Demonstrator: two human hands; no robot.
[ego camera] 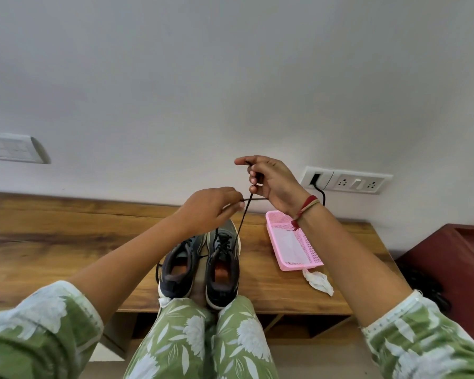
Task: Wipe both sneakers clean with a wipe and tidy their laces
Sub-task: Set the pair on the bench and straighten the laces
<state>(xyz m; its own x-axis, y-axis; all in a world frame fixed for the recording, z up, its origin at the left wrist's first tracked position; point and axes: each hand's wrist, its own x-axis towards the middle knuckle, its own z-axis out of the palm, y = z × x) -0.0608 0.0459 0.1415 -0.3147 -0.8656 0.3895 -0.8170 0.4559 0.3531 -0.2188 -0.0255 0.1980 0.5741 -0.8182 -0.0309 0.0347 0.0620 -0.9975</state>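
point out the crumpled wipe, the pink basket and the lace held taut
crumpled wipe (318,280): head view, middle of the wad.
pink basket (298,265): head view, near wall.
lace (242,220): head view, taut middle stretch.

I am wearing green sleeves (39,318) printed with white leaves, and I am seeing a black lace (242,217), dark grey sneakers (222,289) (orange inside), a pink basket (301,265) and a white wipe (319,280).
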